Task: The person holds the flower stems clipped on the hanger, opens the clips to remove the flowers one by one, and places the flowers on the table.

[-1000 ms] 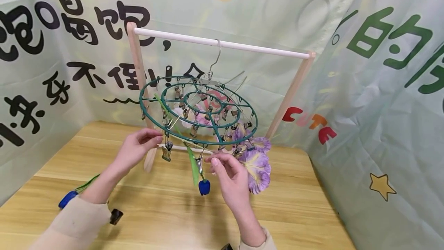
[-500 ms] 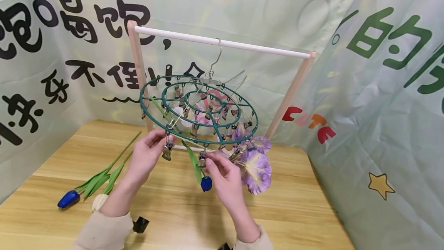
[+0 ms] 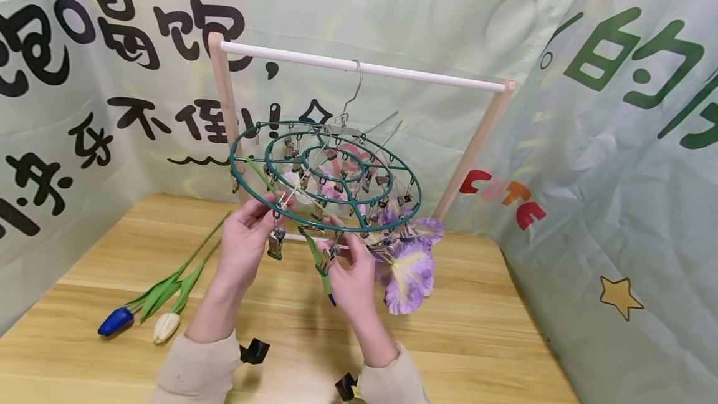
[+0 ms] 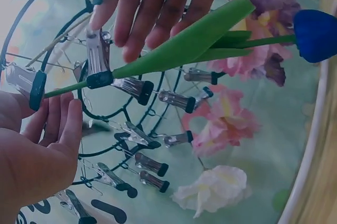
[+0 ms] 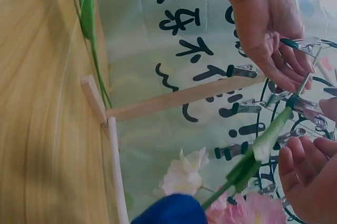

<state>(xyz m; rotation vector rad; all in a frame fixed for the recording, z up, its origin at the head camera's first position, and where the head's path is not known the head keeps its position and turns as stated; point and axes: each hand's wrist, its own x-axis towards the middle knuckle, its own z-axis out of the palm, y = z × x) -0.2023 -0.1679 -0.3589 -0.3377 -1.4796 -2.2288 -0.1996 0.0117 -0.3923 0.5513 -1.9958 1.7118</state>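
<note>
A blue tulip (image 4: 315, 36) with a green stem and leaves hangs from a metal clip (image 4: 98, 58) on the front rim of the green ring hanger (image 3: 370, 227). My right hand (image 3: 353, 273) is beside that clip. In the left wrist view its thumb tip touches the clip's handle end, and its other fingers lie fairly straight, apart from the clip. My left hand (image 3: 247, 239) is at the stem's far part, by a second clip (image 4: 26, 84). Its fingertips reach the stem; whether thumb and finger pinch it is hidden.
The hanger hooks over a rack's white bar (image 3: 415, 75). Purple flowers (image 3: 408, 273), pink flowers (image 4: 224, 121) and a white flower (image 4: 213, 190) hang behind. Left on the wooden table lie a blue tulip (image 3: 116, 322) and a white tulip (image 3: 166, 327). Printed cloth (image 3: 437, 11) encloses the back.
My left hand has moved right and up to the stem behind the second clip. My right hand has shifted left at the front clip, and the hanging tulip's head is now mostly hidden in the head view.
</note>
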